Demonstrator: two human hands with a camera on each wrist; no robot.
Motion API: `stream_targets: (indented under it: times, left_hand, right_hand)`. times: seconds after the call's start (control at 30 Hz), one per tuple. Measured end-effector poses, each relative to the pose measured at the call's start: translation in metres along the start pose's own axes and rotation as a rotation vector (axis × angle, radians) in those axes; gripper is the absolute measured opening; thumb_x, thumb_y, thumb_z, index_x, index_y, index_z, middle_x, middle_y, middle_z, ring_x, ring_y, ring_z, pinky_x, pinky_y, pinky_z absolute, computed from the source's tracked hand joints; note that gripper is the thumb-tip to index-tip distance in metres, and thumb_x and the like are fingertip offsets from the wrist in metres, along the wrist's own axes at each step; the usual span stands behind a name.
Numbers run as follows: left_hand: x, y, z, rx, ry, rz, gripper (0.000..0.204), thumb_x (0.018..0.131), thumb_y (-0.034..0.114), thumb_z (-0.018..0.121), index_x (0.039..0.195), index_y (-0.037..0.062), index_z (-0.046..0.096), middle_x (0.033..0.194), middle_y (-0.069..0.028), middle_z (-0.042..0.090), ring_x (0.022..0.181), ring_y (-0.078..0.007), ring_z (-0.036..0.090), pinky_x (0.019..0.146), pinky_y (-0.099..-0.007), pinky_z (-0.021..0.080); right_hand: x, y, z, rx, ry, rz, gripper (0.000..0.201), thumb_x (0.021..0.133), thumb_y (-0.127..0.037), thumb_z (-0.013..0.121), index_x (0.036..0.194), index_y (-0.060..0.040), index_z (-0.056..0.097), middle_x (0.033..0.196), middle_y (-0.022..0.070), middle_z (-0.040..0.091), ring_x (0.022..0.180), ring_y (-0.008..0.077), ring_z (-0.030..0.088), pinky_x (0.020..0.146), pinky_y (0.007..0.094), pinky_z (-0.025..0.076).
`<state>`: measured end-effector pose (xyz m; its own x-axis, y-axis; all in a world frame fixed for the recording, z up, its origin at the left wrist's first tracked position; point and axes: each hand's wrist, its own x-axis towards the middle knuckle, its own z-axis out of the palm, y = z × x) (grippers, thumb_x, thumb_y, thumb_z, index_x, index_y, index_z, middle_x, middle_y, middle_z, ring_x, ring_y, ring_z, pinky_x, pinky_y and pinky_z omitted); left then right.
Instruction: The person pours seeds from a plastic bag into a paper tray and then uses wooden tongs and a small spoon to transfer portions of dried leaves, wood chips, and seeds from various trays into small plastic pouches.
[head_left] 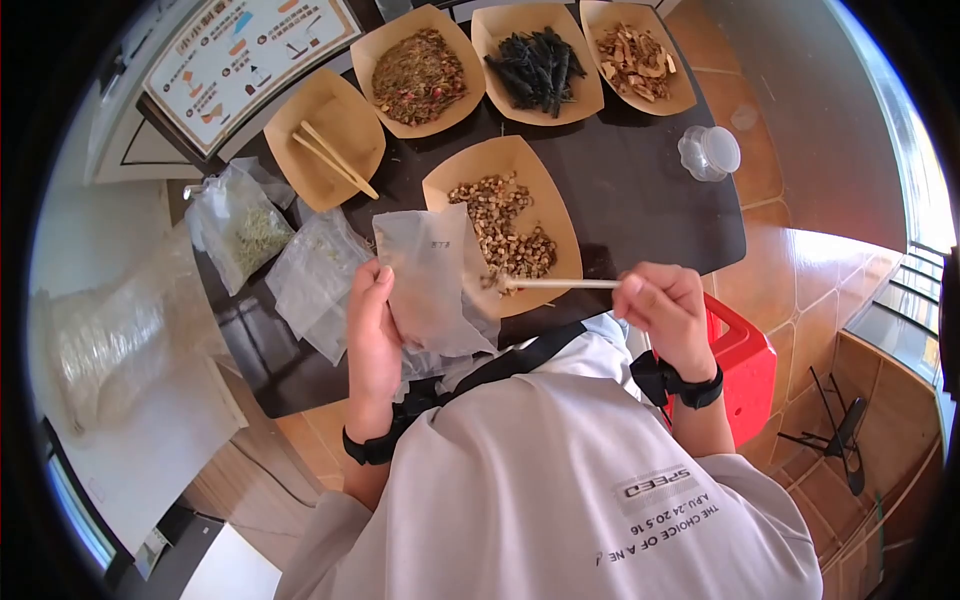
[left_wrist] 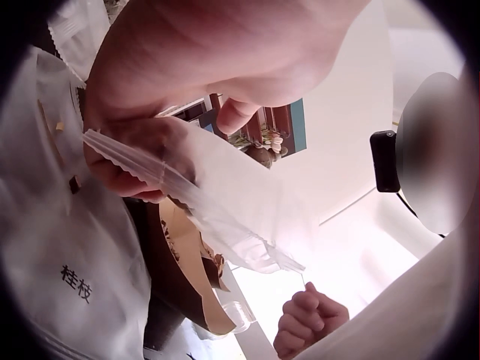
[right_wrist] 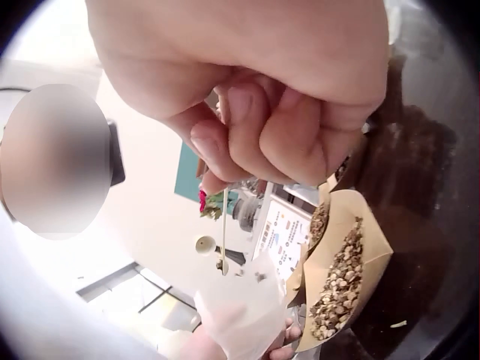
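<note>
My left hand (head_left: 372, 335) pinches a translucent white pouch (head_left: 420, 285), thumb on its near side and other fingers behind it. In my right hand (head_left: 668, 312) is the thin pale handle of a small spoon (head_left: 565, 284), gripped with curled fingers. The spoon's head carries a few brown bits and overlaps the pouch's right edge in the head view. Behind the pouch sits a brown paper tray (head_left: 548, 195) with small chopped brown-and-cream pieces (head_left: 525, 252). The right wrist view shows the curled right fingers (right_wrist: 247, 135) above the handle, with the pouch (right_wrist: 240, 307) below.
Paper trays along the back hold reddish-brown crumbs (head_left: 418, 75), black strips (head_left: 537, 72) and tan shavings (head_left: 636, 62). Another tray (head_left: 290, 110) holds wooden tongs (head_left: 335, 160). Plastic bags (head_left: 240, 225) lie left, a clear jar (head_left: 710, 153) right. A red stool (head_left: 745, 380) stands beside the table.
</note>
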<state>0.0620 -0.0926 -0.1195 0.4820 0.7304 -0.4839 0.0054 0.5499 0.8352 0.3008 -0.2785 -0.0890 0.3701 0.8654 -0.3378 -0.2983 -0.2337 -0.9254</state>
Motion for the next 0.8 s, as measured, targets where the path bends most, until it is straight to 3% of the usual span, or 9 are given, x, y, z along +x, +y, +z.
stream_targets:
  times: [0.07, 0.17, 0.23, 0.3, 0.37, 0.43, 0.57, 0.63, 0.8]
  left_hand:
    - [0.001, -0.001, 0.001, 0.007, 0.007, -0.001, 0.041, 0.105, 0.037, 0.037, 0.126, 0.0044, 0.051, 0.122, -0.0108, 0.062, 0.112, -0.0197, 0.060, 0.096, -0.0339, 0.047]
    - [0.005, -0.003, -0.004, -0.040, -0.112, -0.060, 0.042, 0.105, 0.037, 0.036, 0.126, 0.0040, 0.051, 0.121, -0.0118, 0.063, 0.111, -0.0202, 0.061, 0.096, -0.0346, 0.048]
    - [0.002, -0.001, -0.005, -0.205, -0.098, -0.113, 0.038, 0.103, 0.032, 0.042, 0.128, 0.0038, 0.049, 0.126, -0.0082, 0.058, 0.117, -0.0176, 0.055, 0.100, -0.0335, 0.043]
    - [0.003, 0.001, -0.008, -0.179, -0.113, -0.118, 0.038, 0.103, 0.032, 0.042, 0.128, 0.0041, 0.049, 0.126, -0.0081, 0.058, 0.117, -0.0180, 0.055, 0.100, -0.0338, 0.043]
    - [0.002, 0.000, -0.009, -0.155, -0.131, -0.119, 0.039, 0.103, 0.033, 0.041, 0.129, 0.0044, 0.049, 0.127, -0.0079, 0.058, 0.118, -0.0184, 0.055, 0.101, -0.0340, 0.043]
    - [0.003, -0.002, -0.008, -0.160, -0.156, -0.137, 0.040, 0.103, 0.033, 0.042, 0.130, 0.0043, 0.049, 0.127, -0.0079, 0.058, 0.119, -0.0187, 0.054, 0.102, -0.0341, 0.041]
    - [-0.001, -0.001, -0.010, -0.175, -0.121, -0.162, 0.041, 0.102, 0.033, 0.043, 0.131, 0.0036, 0.049, 0.128, -0.0082, 0.058, 0.119, -0.0188, 0.054, 0.103, -0.0344, 0.040]
    - [-0.003, -0.001, -0.016, -0.108, -0.036, -0.093, 0.043, 0.105, 0.038, 0.035, 0.125, 0.0034, 0.051, 0.117, -0.0152, 0.064, 0.110, -0.0233, 0.062, 0.098, -0.0371, 0.047]
    - [-0.007, 0.007, -0.024, -0.039, 0.007, -0.020, 0.041, 0.104, 0.034, 0.035, 0.126, 0.0038, 0.051, 0.116, -0.0138, 0.064, 0.109, -0.0223, 0.061, 0.096, -0.0365, 0.047]
  right_hand:
    - [-0.001, -0.017, 0.018, -0.232, -0.098, -0.148, 0.023, 0.095, -0.009, 0.060, 0.078, 0.0052, 0.066, 0.060, 0.0041, 0.055, 0.052, 0.0093, 0.046, 0.050, 0.0280, 0.035]
    - [-0.007, -0.023, 0.026, -0.469, -0.039, -0.337, 0.020, 0.092, -0.007, 0.061, 0.077, 0.0053, 0.066, 0.063, 0.0075, 0.059, 0.053, 0.0113, 0.051, 0.049, 0.0280, 0.036]
    - [-0.016, -0.022, 0.008, -0.360, 0.092, -0.242, 0.021, 0.092, -0.005, 0.060, 0.074, 0.0049, 0.065, 0.060, 0.0078, 0.058, 0.052, 0.0102, 0.050, 0.048, 0.0278, 0.036]
    - [-0.014, -0.013, -0.001, -0.512, 0.298, -0.239, 0.024, 0.092, -0.006, 0.061, 0.070, 0.0047, 0.063, 0.053, 0.0063, 0.052, 0.048, 0.0101, 0.042, 0.046, 0.0290, 0.031]
    - [-0.009, 0.000, -0.003, -0.623, 0.294, -0.185, 0.027, 0.093, -0.009, 0.061, 0.070, 0.0048, 0.062, 0.053, 0.0060, 0.049, 0.048, 0.0098, 0.040, 0.046, 0.0290, 0.030]
    - [-0.002, 0.007, 0.004, -0.528, 0.212, -0.043, 0.028, 0.094, -0.011, 0.061, 0.070, 0.0046, 0.061, 0.052, 0.0051, 0.046, 0.049, 0.0094, 0.038, 0.046, 0.0290, 0.029]
    - [0.015, 0.036, 0.013, -0.085, 0.127, 0.164, 0.035, 0.100, -0.020, 0.057, 0.073, 0.0031, 0.061, 0.055, -0.0052, 0.042, 0.051, 0.0041, 0.032, 0.047, 0.0252, 0.024]
    - [0.018, 0.041, 0.014, -0.037, 0.125, 0.197, 0.036, 0.100, -0.020, 0.056, 0.074, 0.0028, 0.061, 0.055, -0.0058, 0.041, 0.050, 0.0036, 0.031, 0.047, 0.0248, 0.023]
    - [0.021, 0.045, 0.003, 0.175, 0.078, 0.271, 0.037, 0.101, -0.021, 0.055, 0.073, 0.0019, 0.060, 0.055, -0.0060, 0.039, 0.048, 0.0034, 0.030, 0.046, 0.0243, 0.021]
